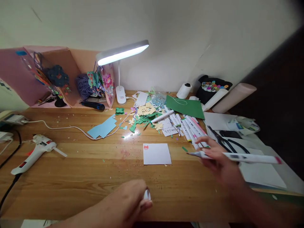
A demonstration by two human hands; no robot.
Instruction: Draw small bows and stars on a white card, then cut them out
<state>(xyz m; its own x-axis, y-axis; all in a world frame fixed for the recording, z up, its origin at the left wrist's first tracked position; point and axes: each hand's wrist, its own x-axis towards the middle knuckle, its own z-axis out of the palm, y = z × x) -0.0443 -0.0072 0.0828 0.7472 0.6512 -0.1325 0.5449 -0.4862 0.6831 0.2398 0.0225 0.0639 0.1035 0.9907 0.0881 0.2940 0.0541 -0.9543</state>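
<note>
A white card (pixel 157 154) with a small red drawing in its upper left corner lies on the wooden table. To its right, my right hand (pixel 217 158) holds a white marker (pixel 251 157), its tip uncapped and its far end pinkish red. Below the card, near the front edge, my left hand (pixel 134 198) is closed around a small white object (pixel 147 195), partly hidden by the fingers; it looks like a cap. Several white markers (pixel 190 128) lie in a loose pile behind my right hand, beside a small card with black line drawings (pixel 169 127).
Green, beige and other paper scraps (pixel 146 110) lie under a lit desk lamp (pixel 121 95). A glue gun (pixel 34 155) and a white cable are at the left, near blue paper (pixel 102 127). Black scissors (pixel 222 139), white sheets and rolls stand or lie at the right.
</note>
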